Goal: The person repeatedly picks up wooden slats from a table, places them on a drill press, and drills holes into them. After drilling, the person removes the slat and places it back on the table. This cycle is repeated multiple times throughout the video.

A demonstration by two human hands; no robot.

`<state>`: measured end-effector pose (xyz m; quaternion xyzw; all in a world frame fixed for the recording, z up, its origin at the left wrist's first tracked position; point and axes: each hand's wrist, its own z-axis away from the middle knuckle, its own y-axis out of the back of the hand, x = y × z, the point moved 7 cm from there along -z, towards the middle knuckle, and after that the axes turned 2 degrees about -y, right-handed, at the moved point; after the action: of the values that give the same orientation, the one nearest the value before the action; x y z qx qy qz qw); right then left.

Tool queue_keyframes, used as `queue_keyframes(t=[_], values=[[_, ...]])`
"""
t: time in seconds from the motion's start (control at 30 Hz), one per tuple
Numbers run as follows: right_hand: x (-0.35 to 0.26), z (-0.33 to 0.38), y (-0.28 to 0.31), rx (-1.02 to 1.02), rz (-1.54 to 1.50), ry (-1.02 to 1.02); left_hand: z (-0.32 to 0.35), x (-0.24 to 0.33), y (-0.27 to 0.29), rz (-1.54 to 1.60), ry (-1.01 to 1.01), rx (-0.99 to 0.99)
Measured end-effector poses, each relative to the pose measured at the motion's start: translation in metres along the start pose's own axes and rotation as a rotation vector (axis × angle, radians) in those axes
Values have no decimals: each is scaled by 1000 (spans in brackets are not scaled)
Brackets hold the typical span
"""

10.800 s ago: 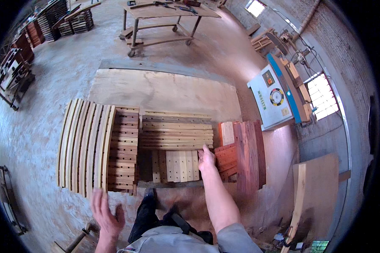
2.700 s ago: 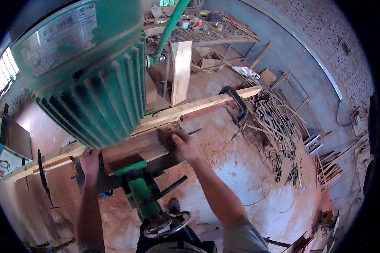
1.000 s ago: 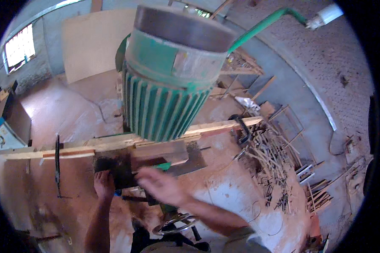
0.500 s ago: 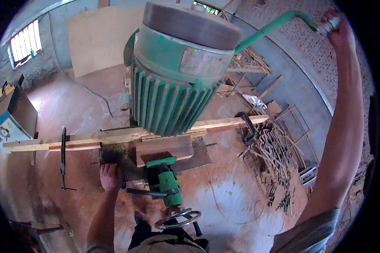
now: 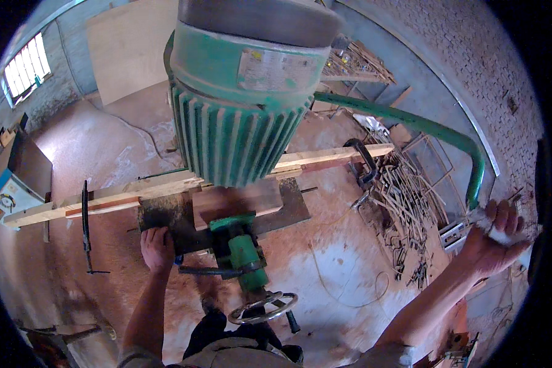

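Observation:
My right hand (image 5: 495, 242) is wrapped round the whitish grip at the end of a long bent green lever (image 5: 423, 126), low at the right. The lever runs to a large green ribbed motor (image 5: 239, 122), which hangs over the machine's dark table (image 5: 288, 224). My left hand (image 5: 157, 250) grips the front left edge of that table, fingers curled over it. Under the motor lies a reddish wooden block (image 5: 264, 199), between a long pale wooden beam (image 5: 165, 186) and a green clamp (image 5: 246, 254). The motor hides whatever tool is beneath it.
A metal handwheel (image 5: 264, 308) stands close before me. Black clamps hold the beam at its left (image 5: 86, 221) and right (image 5: 365, 162). Wood scraps and metal pieces (image 5: 405, 214) are heaped at the right; a cabinet (image 5: 18, 178) stands at the left. A thin cable (image 5: 349, 305) lies on the dusty floor.
My right hand has pulled the lever's end from the upper right down to the lower right. The left hand stays at the table's edge, and the view has shifted slightly.

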<state>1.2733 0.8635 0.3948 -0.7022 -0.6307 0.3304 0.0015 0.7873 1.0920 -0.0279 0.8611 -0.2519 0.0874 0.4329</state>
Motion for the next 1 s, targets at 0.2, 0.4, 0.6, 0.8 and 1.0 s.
queue_keyframes(t=[0.2,0.4,0.6,0.8,1.0], values=[[4,75,39,142,-4,54,2,-3,-4,4,-4,-2],[17,146,57,173,129,-30,1,-3,-5,38,-28,16],[34,215,93,154,147,-106,3,-4,-7,8,-38,0],[56,274,105,213,271,-303,1,-3,-5,17,-68,22],[17,159,72,194,55,-154,8,-16,-4,226,201,-3]])
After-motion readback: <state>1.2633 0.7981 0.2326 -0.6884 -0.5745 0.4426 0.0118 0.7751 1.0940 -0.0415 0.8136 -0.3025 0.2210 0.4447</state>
